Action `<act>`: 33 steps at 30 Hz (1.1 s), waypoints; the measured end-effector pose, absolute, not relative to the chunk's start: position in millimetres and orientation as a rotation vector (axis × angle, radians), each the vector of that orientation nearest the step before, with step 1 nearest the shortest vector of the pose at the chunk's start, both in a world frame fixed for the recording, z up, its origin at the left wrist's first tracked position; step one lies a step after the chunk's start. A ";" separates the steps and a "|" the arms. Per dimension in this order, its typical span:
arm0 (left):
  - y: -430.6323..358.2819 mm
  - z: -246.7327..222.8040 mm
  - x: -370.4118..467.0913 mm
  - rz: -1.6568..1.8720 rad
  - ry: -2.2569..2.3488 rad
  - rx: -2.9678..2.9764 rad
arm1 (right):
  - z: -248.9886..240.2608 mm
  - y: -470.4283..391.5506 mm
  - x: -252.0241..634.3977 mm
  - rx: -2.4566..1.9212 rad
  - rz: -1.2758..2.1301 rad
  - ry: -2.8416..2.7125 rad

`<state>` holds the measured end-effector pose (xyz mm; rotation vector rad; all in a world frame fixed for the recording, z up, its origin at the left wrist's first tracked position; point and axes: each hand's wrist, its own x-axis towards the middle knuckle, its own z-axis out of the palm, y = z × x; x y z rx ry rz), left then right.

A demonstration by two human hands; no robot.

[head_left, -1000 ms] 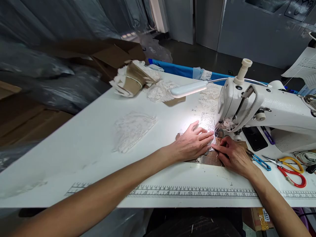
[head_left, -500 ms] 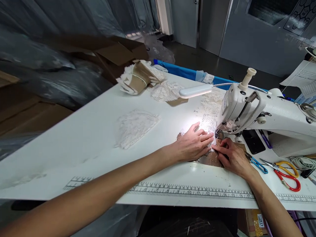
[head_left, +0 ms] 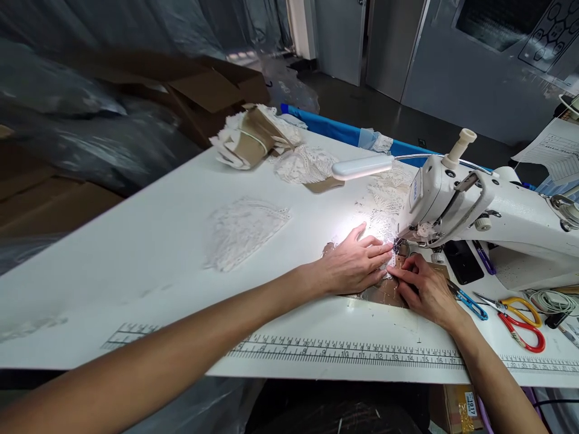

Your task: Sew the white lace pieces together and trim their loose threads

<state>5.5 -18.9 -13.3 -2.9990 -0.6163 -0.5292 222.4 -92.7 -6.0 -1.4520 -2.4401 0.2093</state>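
White lace (head_left: 384, 220) lies under the lit needle area of a white sewing machine (head_left: 506, 196). My left hand (head_left: 355, 262) rests flat on the lace just left of the presser foot (head_left: 397, 245), fingers stretched toward it. On the near side of the foot, my right hand (head_left: 423, 286) has its thumb and forefinger closed at the near end of the lace strip. Its other fingers curl over the brown metal plate (head_left: 384, 293). Part of the lace is hidden beneath my left fingers.
A separate lace piece (head_left: 246, 232) lies left on the white table, with a tied lace bundle (head_left: 251, 141) behind it. Blue thread snips (head_left: 470, 301), red-and-yellow-handled scissors (head_left: 520, 322) and a black phone (head_left: 464, 262) lie right. A lamp (head_left: 362, 167) hangs above the lace.
The camera view has shifted slightly. Both hands stay at nearly the same place by the presser foot; any movement of the lace is too small to make out.
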 end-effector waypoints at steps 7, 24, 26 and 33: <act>-19.0 -18.3 5.5 -0.551 -0.605 -2.989 | -8.7 -91.9 222.8 -1.465 0.193 -2.456; -18.8 -16.1 5.5 -0.492 -0.622 -2.992 | -8.6 -91.6 223.2 -1.482 0.172 -2.451; -18.7 -16.2 5.6 -0.485 -0.618 -2.985 | -9.2 -91.2 223.9 -1.472 0.173 -2.446; -22.8 -13.9 8.7 -0.575 -0.611 -2.907 | -8.6 -92.3 225.1 -1.444 0.185 -2.446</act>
